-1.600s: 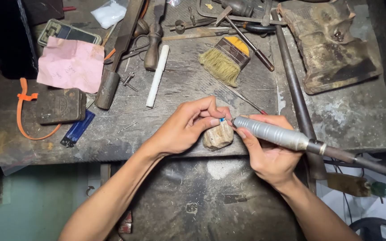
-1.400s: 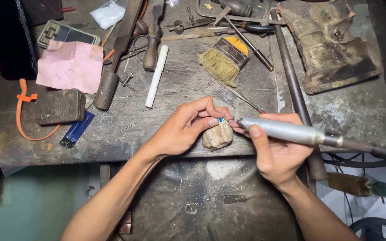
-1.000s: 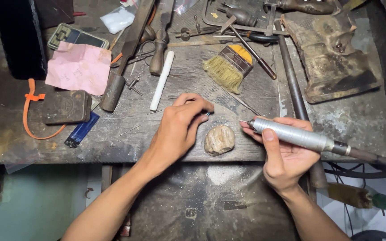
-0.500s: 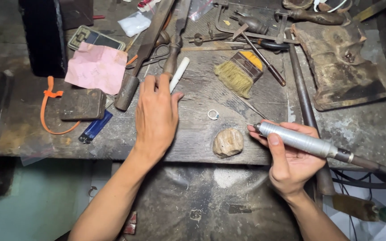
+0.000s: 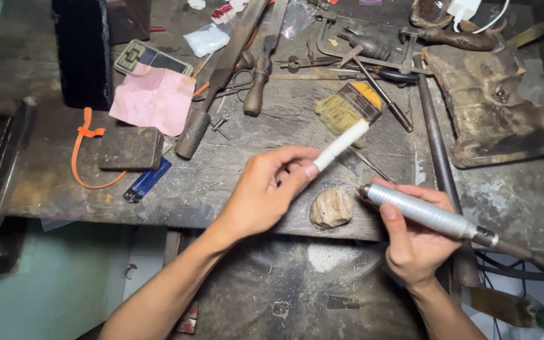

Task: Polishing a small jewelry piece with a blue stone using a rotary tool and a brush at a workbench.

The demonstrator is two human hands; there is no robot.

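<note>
The white stick (image 5: pixel 342 145) is up off the bench (image 5: pixel 234 182), slanting from lower left to upper right, its lower end pinched in the left hand (image 5: pixel 266 198), whose fingers (image 5: pixel 297 167) are curled tight around it, while its upper end crosses in front of the flat brush (image 5: pixel 351 108). Just below and to the right sits the rounded brown stone (image 5: pixel 332 208), resting near the bench's front edge, between the two hands and touched by neither. On the other side, the right hand (image 5: pixel 413 242) has its fingers wrapped firmly round the silver rotary handpiece (image 5: pixel 420 213), tip aimed left toward the stone and close beside it, dark cable trailing off right. Further out on the bench: a pink paper (image 5: pixel 153 99), a dark flat tin (image 5: pixel 131 148), a blue lighter (image 5: pixel 147 180) and an orange cord (image 5: pixel 86 151) to the left, with files and a long metal rod (image 5: pixel 432 145) beyond.
</note>
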